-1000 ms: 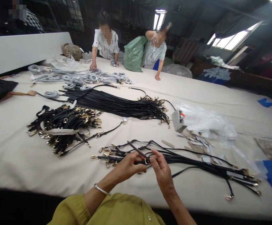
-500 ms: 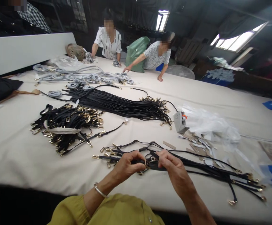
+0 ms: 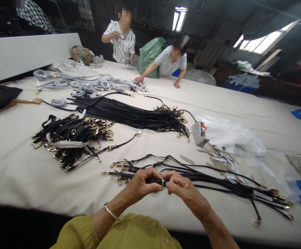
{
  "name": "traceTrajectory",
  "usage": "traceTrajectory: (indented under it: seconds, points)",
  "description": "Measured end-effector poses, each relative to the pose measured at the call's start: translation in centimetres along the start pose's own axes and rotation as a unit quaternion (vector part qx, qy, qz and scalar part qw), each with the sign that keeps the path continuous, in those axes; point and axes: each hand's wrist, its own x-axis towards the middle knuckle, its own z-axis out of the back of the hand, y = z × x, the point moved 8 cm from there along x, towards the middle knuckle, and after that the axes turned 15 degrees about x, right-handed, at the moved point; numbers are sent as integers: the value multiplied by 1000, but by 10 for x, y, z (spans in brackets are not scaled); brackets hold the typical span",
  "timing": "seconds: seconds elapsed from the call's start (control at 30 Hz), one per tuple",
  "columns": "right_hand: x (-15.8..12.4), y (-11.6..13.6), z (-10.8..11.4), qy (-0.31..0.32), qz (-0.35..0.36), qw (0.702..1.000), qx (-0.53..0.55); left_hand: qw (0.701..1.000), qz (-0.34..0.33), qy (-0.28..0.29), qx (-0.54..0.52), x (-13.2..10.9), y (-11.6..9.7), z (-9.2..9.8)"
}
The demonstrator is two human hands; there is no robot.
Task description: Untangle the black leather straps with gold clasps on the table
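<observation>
At the near side of the table, my left hand (image 3: 143, 182) is closed on a black strap, thumb and forefinger beside its gold buckle (image 3: 163, 183). My right hand (image 3: 180, 185) pinches the same strap just right of the buckle, the fingertips of both hands nearly meeting. Under and behind my hands lies a loose row of black straps (image 3: 218, 183) with gold clasps at both ends. A single strap with a white tag (image 3: 139, 131) rests farther back. The strap's exact path through the buckle is partly hidden by my fingers.
A tangled heap of black straps (image 3: 72, 133) lies left, a long bundle (image 3: 129, 112) behind. Grey coiled cords (image 3: 103, 84) lie farther back. A small grey device (image 3: 199, 133), clear plastic (image 3: 233, 136) and paper strips (image 3: 220, 160) are right. Two people (image 3: 172, 62) stand across the table.
My right hand has moved left and down to the buckle, its fingers now at my left fingertips. Across the table, one person has raised a hand holding a grey coil.
</observation>
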Motion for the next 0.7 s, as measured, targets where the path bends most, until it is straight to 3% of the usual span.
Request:
traceTrajectory:
  seconds: [0.17, 0.3, 0.4, 0.5, 0.57, 0.63, 0.7]
  points:
    - [6, -8, -16, 17, -7, 999, 42, 999, -22, 7, 44, 3, -10, 0]
    - [9, -17, -13, 0, -3, 998, 70, 998, -28, 32, 49, 4, -17, 5]
    - [6, -5, 3, -80, 69, 994, -34, 997, -13, 71, 18, 4, -13, 2]
    - [-5, 20, 2, -163, 203, 938, -231, 998, 18, 64, 0, 3, -1, -2]
    - [-7, 25, -20, -142, 287, 881, -349, 998, 19, 59, 20, 3, 8, -4]
    - [-1, 18, -39, -126, 350, 827, -423, 994, -4, 39, 102, 6, 18, 0]
    - [11, 6, -44, -136, 372, 782, -482, 971, -50, -34, 232, 14, 26, 13]
